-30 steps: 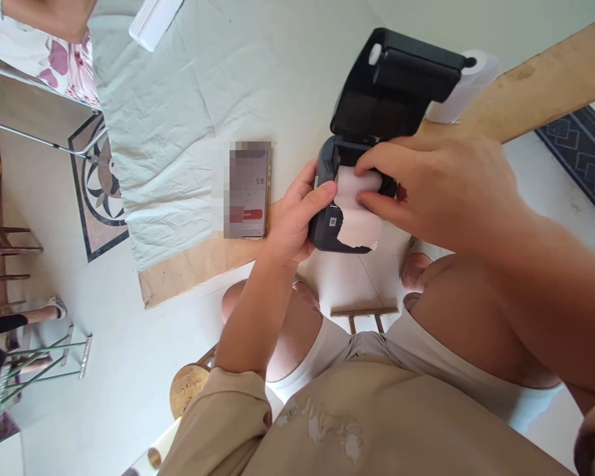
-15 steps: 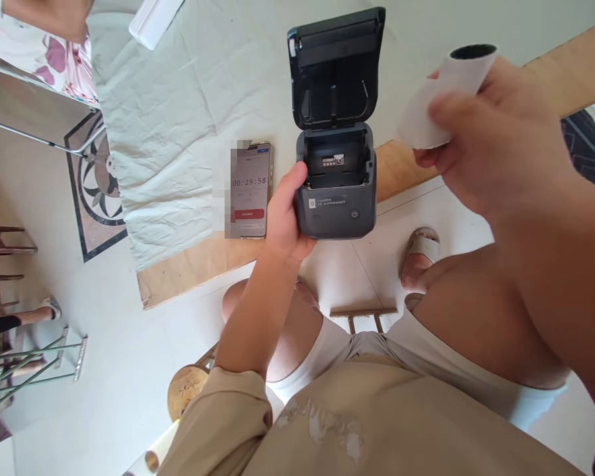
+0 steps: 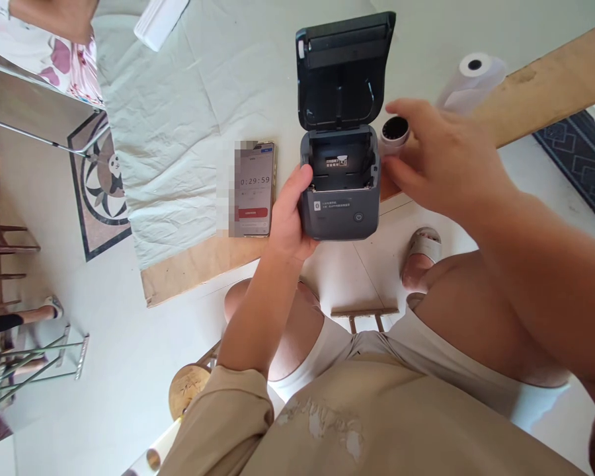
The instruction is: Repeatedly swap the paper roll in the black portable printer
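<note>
Left hand (image 3: 288, 221) grips open printer (image 3: 340, 192) steady at table edge | right hand (image 3: 439, 158) pinches small roll (image 3: 394, 131) beside it | phone (image 3: 254, 188) left.

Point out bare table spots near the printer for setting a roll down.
Free: the cloth left of the phone, and the table between the printer lid and the paper roll. Crowded: the printer's right side, with the small roll and right hand; left hand fills the phone gap.
</note>
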Tool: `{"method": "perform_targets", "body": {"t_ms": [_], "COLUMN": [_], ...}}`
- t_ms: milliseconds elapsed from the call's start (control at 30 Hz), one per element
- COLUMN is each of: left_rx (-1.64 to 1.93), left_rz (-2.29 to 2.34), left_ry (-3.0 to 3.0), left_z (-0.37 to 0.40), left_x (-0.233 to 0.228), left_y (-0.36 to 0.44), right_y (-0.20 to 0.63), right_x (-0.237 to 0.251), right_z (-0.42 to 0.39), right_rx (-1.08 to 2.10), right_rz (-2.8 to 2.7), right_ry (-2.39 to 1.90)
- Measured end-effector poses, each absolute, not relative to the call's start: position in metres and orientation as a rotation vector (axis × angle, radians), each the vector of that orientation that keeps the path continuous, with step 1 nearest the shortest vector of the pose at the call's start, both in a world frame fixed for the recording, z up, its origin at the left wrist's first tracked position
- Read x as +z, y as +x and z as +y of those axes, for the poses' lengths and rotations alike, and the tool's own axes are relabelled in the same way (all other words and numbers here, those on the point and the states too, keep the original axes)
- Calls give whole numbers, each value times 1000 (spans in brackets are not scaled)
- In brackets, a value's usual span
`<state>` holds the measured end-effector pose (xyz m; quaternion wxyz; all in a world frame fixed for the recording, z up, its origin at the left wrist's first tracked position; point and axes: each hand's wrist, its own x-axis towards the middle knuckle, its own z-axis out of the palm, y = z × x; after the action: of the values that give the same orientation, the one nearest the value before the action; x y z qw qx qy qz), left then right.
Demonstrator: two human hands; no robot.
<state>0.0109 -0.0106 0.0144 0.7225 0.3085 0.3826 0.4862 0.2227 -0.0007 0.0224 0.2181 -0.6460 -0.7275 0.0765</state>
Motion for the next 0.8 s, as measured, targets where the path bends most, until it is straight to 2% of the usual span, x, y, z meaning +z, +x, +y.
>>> {"method": "perform_targets", "body": {"t_ms": [100, 167, 267, 367, 633, 800], "left_rx": [1085, 1076, 1057, 1054, 1056, 1079], "left_rz": [890, 905, 892, 858, 895, 728], "left_ry": [677, 691, 699, 681, 683, 633], "left_z": [-11, -11, -10, -10, -12, -13], "left_x": [14, 13, 12, 13, 17, 14], "left_y": [11, 11, 10, 10, 10, 9], "right_y": [228, 233, 242, 249, 261, 264], "right_x": [37, 44, 42, 33, 21, 22], "right_z": [-4, 1, 14, 24, 28, 26], "right_rx": [-6, -97, 67, 220, 193, 169], "right_rz": [-1934, -1847, -1711, -1656, -1545, -1451], "right_ry": [-1686, -1773, -2045, -2131, -2070, -1978]}}
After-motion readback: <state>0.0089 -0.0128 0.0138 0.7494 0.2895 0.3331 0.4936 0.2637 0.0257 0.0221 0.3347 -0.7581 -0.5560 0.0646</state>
